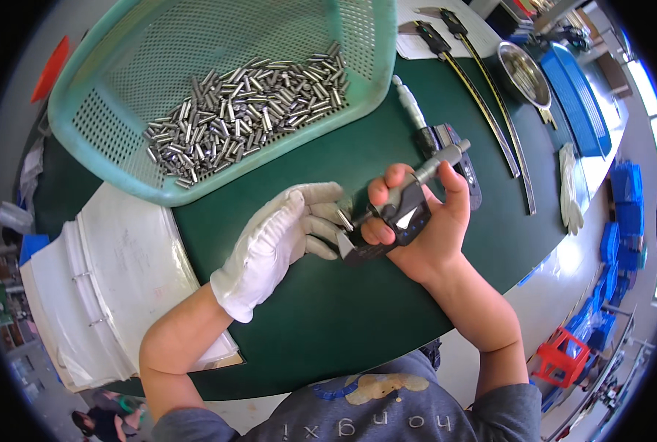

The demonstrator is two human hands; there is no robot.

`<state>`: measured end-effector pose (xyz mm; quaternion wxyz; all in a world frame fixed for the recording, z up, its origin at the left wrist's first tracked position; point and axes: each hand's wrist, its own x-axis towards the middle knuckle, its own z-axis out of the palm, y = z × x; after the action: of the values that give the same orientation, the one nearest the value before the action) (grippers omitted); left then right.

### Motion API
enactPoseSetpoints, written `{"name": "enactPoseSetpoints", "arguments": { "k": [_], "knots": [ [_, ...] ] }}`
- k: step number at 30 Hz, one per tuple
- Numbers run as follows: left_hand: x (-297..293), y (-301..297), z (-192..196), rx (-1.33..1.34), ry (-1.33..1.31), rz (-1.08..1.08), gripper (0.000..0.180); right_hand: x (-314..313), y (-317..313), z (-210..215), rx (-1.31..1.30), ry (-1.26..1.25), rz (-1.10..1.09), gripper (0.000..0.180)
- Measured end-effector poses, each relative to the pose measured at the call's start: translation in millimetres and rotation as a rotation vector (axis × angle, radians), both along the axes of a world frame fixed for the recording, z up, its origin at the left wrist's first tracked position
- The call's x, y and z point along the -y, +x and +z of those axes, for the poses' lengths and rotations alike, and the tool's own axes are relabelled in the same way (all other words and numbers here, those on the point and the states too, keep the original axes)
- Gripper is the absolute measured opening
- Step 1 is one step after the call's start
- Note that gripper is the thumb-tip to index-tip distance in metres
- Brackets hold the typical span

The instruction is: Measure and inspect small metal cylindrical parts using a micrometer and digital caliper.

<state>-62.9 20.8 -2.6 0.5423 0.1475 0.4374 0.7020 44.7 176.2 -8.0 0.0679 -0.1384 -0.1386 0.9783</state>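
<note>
My right hand (433, 228), bare, is wrapped round a digital micrometer (403, 214) with a dark frame and silver thimble. At the micrometer's jaws sits a small shiny metal pin (345, 219). My left hand (273, 239), in a white glove, reaches to the pin from the left with its fingers stretched and apart. Whether a fingertip touches the pin I cannot tell. Beyond both hands a green perforated basket (114, 173) holds a heap of similar metal pins (247, 110). A second micrometer (446, 144) lies on the green table just behind my right hand.
Two long calipers (483, 92) lie at the back right, near a metal bowl (523, 77) and a blue tray (577, 99). A white glove (570, 188) rests at the table's right edge. An open binder (133, 276) lies left. A red stool (563, 359) stands on the floor.
</note>
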Motion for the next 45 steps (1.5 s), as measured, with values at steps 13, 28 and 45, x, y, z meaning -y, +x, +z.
{"name": "enactPoseSetpoints", "arguments": {
  "k": [13,28,45],
  "knots": [
    [4,-2,-6,0.069,0.066,-0.057,0.043,1,5,-7,-0.079,0.086,0.035,0.051],
    [5,1,-2,0.029,0.041,-0.029,0.038,1,6,-10,-0.147,0.145,0.053,0.051],
    [4,12,1,-0.185,-0.059,0.008,0.013,0,-1,4,0.062,0.032,0.091,0.069]
  ]
}}
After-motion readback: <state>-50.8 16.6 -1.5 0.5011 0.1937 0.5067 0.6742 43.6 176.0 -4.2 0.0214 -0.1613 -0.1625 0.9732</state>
